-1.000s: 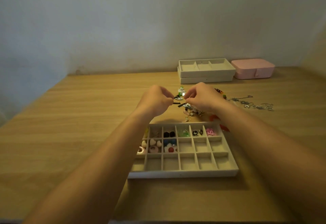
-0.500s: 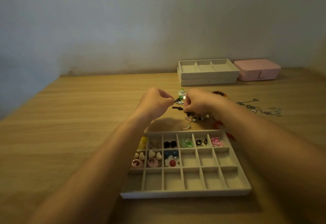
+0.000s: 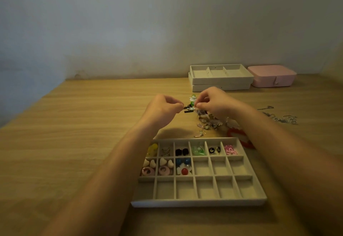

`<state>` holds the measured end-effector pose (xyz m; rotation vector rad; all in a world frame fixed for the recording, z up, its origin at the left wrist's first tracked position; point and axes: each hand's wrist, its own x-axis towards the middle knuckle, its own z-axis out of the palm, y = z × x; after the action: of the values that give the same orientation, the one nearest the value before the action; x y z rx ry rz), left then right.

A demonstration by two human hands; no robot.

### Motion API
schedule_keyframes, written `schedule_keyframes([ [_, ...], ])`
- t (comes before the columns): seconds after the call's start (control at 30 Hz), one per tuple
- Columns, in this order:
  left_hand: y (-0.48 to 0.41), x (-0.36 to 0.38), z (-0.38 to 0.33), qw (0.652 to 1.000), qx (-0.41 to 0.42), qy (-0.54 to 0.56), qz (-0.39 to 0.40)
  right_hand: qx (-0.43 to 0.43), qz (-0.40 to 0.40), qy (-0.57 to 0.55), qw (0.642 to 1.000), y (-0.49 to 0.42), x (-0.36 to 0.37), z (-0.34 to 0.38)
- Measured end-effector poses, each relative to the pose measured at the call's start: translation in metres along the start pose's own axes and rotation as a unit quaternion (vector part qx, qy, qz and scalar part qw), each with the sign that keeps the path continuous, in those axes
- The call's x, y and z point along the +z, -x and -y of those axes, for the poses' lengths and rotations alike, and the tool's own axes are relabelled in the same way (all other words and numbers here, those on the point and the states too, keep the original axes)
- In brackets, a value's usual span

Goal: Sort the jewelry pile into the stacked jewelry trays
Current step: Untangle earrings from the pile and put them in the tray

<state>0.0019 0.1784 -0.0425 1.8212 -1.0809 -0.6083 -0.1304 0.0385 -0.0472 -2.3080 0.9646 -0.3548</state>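
A small dark piece [image 3: 187,107] is pinched between the left hand [image 3: 163,108] and the right hand [image 3: 213,104], its long axis running left-right, above the jewelry pile [image 3: 209,123]. The compartment tray [image 3: 198,203] lies just nearer. Its far row is filled, the middle row's three left cells are filled, and the rest are unfilled.

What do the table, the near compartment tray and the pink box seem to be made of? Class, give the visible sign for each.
Table: wood or wood-look laminate, matt; long grain lines show. Compartment tray: seemingly pale velvety fabric covering, matt, no glints; core hidden. Pink box: probably faux leather, smooth with slight sheen, rounded corners, a snap tab in front.
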Motion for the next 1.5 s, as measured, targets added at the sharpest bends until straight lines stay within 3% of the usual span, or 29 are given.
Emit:
schedule_keyframes([
  [0.17, 0.008, 0.004, -0.007, 1.0, 0.009, 0.015, -0.008, -0.003, -0.07, -0.208, 0.976, 0.021, -0.008, 0.013],
  [0.33, 0.019, 0.003, -0.008, 0.997, 0.03, 0.061, 0.045, 0.018, -0.072, -0.42, 0.905, 0.041, -0.008, 0.022],
  [0.5, 0.026, -0.002, -0.004, 0.985, 0.056, 0.148, 0.073, 0.028, -0.02, -0.547, 0.836, 0.054, -0.001, 0.023],
  [0.63, 0.029, 0.001, -0.004, 0.982, 0.091, 0.159, 0.033, 0.007, -0.003, -0.588, 0.809, 0.059, 0.004, 0.021],
  [0.8, 0.031, -0.002, -0.002, 0.979, 0.135, 0.153, -0.013, 0.023, -0.015, -0.565, 0.824, 0.059, 0.011, 0.016],
  [0.97, 0.034, -0.005, 0.001, 0.975, 0.136, 0.174, 0.003, 0.019, -0.037, -0.393, 0.918, 0.06, 0.02, 0.02],
  [1.13, 0.035, -0.005, 0.003, 0.973, 0.129, 0.192, -0.006, -0.044, 0.029, -0.461, 0.886, 0.061, 0.019, 0.026],
  [1.33, 0.033, -0.005, 0.004, 0.974, 0.112, 0.199, -0.003, -0.081, -0.025, -0.389, 0.917, 0.063, 0.023, 0.023],
  [1.5, 0.031, -0.008, 0.007, 0.954, 0.03, 0.297, 0.008, -0.06, -0.01, -0.432, 0.9, 0.062, 0.021, 0.021],
])
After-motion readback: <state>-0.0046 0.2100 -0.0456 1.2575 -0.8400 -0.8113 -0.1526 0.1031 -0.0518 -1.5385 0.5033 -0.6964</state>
